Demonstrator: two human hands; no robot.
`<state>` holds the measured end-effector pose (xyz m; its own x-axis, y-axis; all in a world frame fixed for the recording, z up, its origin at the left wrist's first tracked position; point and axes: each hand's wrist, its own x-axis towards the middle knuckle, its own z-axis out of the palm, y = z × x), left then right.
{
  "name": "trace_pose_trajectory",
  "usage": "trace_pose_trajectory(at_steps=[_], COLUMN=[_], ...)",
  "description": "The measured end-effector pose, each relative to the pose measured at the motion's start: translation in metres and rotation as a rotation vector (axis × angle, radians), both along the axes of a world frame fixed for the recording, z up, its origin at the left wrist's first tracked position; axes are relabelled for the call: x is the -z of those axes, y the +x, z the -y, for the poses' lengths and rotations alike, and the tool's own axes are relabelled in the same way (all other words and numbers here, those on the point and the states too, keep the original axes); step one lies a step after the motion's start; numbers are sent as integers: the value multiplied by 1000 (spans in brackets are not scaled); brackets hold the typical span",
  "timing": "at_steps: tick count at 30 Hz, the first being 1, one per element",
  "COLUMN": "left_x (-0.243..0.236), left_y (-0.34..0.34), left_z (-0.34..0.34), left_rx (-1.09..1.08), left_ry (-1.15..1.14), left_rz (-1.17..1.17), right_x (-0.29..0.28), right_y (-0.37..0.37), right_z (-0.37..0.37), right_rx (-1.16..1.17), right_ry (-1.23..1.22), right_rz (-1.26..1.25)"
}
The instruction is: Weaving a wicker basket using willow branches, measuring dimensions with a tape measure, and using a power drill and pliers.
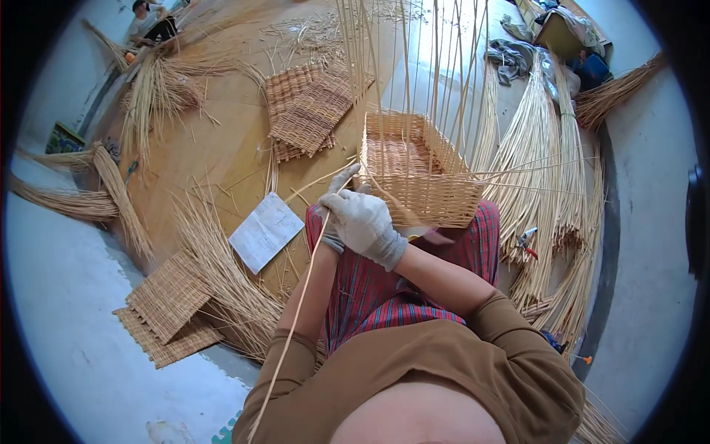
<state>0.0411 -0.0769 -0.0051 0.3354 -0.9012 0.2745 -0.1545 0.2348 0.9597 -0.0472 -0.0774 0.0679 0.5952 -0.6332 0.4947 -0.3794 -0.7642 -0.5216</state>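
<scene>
A rectangular woven cane basket (433, 200), tall loose stakes rising from it, rests across my striped trousers. My right hand (359, 222), in a pale grey glove, pinches a long thin cane strand (299, 296) just left of the basket. My gloved left hand (329, 207) is mostly behind it, fingers closed round the same strand near the basket's front-left corner. The strand trails down over my left forearm to the lower edge.
Woven mats (310, 118) lie ahead and more (163, 303) at lower left. Cane bundles (529, 163) flank me, with red-handled pliers (529, 248) at right. A paper sheet (262, 229) lies left of my knee. Another person (144, 26) sits at far upper left.
</scene>
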Motion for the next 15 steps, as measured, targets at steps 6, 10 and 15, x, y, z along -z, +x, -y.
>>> trace_pose_trajectory(at_steps=[6,10,15], left_x=[-9,-15,14], left_y=[9,-10,9], left_z=[-5,13,0], left_rx=[-47,-5,67], left_ry=[47,54,-21], left_rz=[40,60,-377], right_x=[-7,85,-6], right_y=[6,18,11], right_z=[2,23,6], right_rx=[-25,331,-67], right_ry=[-46,-115,-52], right_rz=[-11,-95,-42])
